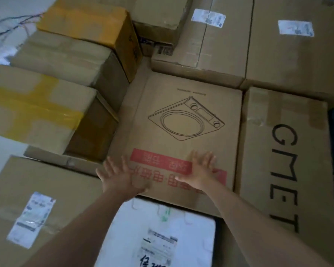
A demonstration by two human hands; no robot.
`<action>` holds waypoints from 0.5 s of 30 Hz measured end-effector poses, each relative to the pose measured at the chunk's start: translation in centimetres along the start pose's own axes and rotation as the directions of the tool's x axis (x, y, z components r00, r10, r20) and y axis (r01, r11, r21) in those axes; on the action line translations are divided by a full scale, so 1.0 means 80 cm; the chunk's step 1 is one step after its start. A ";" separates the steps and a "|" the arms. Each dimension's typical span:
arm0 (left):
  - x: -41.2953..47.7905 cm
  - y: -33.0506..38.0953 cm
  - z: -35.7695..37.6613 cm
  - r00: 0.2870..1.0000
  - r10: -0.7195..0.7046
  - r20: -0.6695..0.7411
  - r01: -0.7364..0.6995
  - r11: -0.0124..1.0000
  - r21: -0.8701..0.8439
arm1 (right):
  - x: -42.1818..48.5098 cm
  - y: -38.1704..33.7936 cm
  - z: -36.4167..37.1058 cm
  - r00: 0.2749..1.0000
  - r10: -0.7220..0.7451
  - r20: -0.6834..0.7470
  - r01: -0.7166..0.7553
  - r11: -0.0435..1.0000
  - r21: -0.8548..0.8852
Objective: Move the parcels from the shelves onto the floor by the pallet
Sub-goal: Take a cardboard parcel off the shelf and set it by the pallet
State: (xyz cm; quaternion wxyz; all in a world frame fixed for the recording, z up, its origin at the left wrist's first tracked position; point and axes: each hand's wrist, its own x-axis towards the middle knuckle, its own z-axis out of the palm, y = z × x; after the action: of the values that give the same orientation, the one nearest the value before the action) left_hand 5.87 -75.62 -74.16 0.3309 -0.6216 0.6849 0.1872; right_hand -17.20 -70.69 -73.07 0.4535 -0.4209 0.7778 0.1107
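Note:
A flat brown cardboard parcel (181, 120) with a line drawing of a cooker and a red printed band lies in the middle, ringed by other parcels. My left hand (120, 176) lies with fingers spread at its near left corner. My right hand (201, 170) lies flat on the red band near its front edge. Neither hand curls round anything. A white parcel (162, 234) with a shipping label sits just below the flat one, between my forearms.
A box lettered GMET (283, 155) stands at the right. Boxes with yellow tape (37, 110) and a yellow-topped box (89, 22) are at the left. Large labelled cartons (210, 35) fill the back. A labelled carton (37, 209) lies at lower left. Pale floor (8, 20) shows at upper left.

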 end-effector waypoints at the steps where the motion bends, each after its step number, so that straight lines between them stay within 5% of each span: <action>1: 0.007 -0.006 -0.001 0.999 0.021 0.028 -0.020 0.999 -0.033 | 0.004 -0.006 0.004 0.999 0.035 -0.021 -0.034 0.999 0.016; 9: 0.018 -0.060 -0.029 0.964 0.234 0.127 -0.224 0.971 -0.084 | 0.000 -0.037 -0.019 0.983 0.168 -0.067 -0.150 0.965 0.215; 13: -0.052 -0.097 -0.085 0.932 0.359 -0.040 -0.356 0.895 -0.270 | -0.070 -0.101 -0.045 0.996 0.069 -0.056 -0.052 0.961 0.271; 15: -0.088 -0.125 -0.113 0.866 0.410 -0.287 -0.483 0.833 -0.269 | -0.113 -0.145 -0.052 1.000 -0.006 -0.007 0.007 0.964 0.264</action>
State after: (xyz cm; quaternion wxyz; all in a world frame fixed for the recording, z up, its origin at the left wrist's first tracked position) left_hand 13.66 -78.08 -61.32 0.0914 -0.5067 0.8019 0.3030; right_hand -8.83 -75.16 -61.07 0.5037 -0.3596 0.7855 0.0034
